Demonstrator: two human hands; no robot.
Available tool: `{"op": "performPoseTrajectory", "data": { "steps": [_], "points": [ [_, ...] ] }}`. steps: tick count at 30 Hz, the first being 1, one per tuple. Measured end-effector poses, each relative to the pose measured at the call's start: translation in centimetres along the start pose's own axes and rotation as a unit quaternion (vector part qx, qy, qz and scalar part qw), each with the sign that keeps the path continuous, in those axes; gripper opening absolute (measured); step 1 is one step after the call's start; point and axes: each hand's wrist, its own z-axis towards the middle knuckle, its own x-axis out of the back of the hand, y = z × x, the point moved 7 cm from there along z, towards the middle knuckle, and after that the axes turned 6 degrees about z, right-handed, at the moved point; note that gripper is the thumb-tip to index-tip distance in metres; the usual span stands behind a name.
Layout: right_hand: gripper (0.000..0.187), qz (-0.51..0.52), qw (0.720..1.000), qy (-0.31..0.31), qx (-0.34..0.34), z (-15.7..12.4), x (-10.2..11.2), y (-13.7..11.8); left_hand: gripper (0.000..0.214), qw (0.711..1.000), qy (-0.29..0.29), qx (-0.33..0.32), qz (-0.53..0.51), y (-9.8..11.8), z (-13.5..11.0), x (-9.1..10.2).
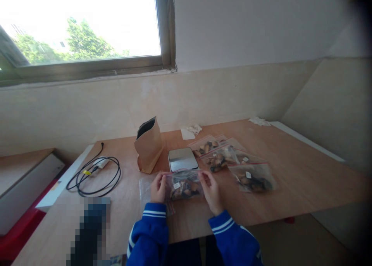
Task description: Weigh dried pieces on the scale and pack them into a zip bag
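Note:
A clear zip bag with brown and dark dried pieces inside and a small white label is held up in front of me over the table. My left hand pinches its upper left corner, and my right hand pinches its upper right corner. Just beyond it lies a flat scale with a silvery top. Flat empty-looking clear bags lie beneath and beside my left hand. To the right, several filled zip bags overlap, with another filled bag nearer to me.
An open brown paper pouch stands left of the scale. A coiled black cable with a white adapter lies further left. Crumpled white paper sits at the table's back edge, by the wall. A blurred-out dark area covers the lower left.

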Motion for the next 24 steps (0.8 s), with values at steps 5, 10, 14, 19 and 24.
{"op": "performPoseTrajectory", "data": {
  "steps": [5, 10, 14, 19, 24],
  "points": [
    [0.039, 0.006, 1.0, -0.006, -0.007, -0.1, 0.1, 0.2, 0.024, 0.997, 0.034, -0.008, 0.076, -0.7, -0.4, 0.4],
    [0.036, -0.021, 0.999, 0.012, 0.029, 0.0, 0.4, -0.2, 0.022, 0.991, 0.062, -0.035, 0.111, 0.0, -0.5, 0.8],
    [0.033, -0.073, 0.992, 0.063, 0.083, -0.2, 1.1, -0.9, 0.023, 0.984, 0.084, -0.032, 0.151, 0.9, -0.7, 1.1],
    [0.031, -0.087, 0.988, 0.079, 0.097, -0.2, 1.4, -0.6, 0.024, 0.984, 0.093, -0.052, 0.142, 1.5, -0.9, 1.1],
    [0.033, -0.078, 0.988, 0.087, 0.106, -0.2, 1.4, -0.4, 0.023, 0.987, 0.079, -0.044, 0.131, 0.8, -0.8, 0.9]
  ]
}}
